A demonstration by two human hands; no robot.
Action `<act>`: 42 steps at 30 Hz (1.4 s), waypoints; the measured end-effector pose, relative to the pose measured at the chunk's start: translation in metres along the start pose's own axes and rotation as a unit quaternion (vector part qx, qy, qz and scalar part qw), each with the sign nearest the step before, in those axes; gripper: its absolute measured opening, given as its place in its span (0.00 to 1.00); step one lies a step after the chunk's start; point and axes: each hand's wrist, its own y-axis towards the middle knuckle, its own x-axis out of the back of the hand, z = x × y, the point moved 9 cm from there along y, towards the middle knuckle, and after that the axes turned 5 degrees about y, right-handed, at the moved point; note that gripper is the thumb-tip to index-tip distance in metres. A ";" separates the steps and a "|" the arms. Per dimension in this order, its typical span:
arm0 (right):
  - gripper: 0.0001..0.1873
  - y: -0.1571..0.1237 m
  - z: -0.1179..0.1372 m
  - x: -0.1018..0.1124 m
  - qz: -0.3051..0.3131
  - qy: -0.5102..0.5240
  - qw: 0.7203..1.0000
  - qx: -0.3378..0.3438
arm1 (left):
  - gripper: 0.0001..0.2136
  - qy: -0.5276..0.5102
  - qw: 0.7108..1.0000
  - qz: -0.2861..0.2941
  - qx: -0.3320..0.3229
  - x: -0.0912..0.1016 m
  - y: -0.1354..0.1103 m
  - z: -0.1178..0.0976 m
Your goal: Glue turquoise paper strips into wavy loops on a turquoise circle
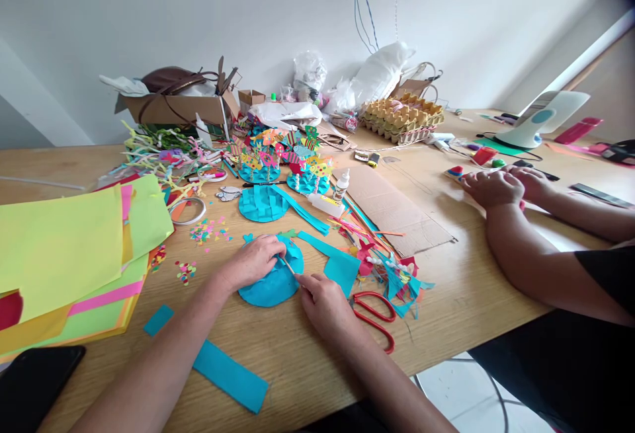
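A round blue paper disc (270, 291) lies on the table in front of me. My left hand (255, 260) rests on its upper left part, fingertips pinched on a small piece of blue paper there, partly hidden by the fingers. In my right hand (322, 301) is a thin wooden stick (288, 265), its tip reaching the disc close to my left fingertips. Another blue disc (262, 203), with raised paper strips, lies just beyond. Blue paper (342, 271) and red-handled scissors (377, 317) are beside my right hand. A blue strip (233, 375) lies near my left forearm.
Coloured paper sheets (59, 241) and a black phone (44, 380) lie at left. Glue bottles (341, 185), cardboard (397, 211) and decorated fish pieces (297, 155) stand or lie beyond the discs. Another person's hands (496, 185) work at right.
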 end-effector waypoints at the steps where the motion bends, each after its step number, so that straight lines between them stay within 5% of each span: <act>1: 0.16 0.000 0.000 0.000 -0.003 0.004 1.000 0.000 | 0.11 0.000 1.000 0.000 0.000 0.000 0.000 0.000; 27: 0.17 0.000 -0.003 0.005 -0.023 0.054 0.998 -0.006 | 0.12 0.029 1.000 -0.004 0.006 0.003 -0.001 -0.004; 42: 0.18 0.002 -0.005 0.002 0.005 -0.001 1.000 -0.019 | 0.12 0.025 0.999 -0.004 0.020 0.003 0.001 -0.004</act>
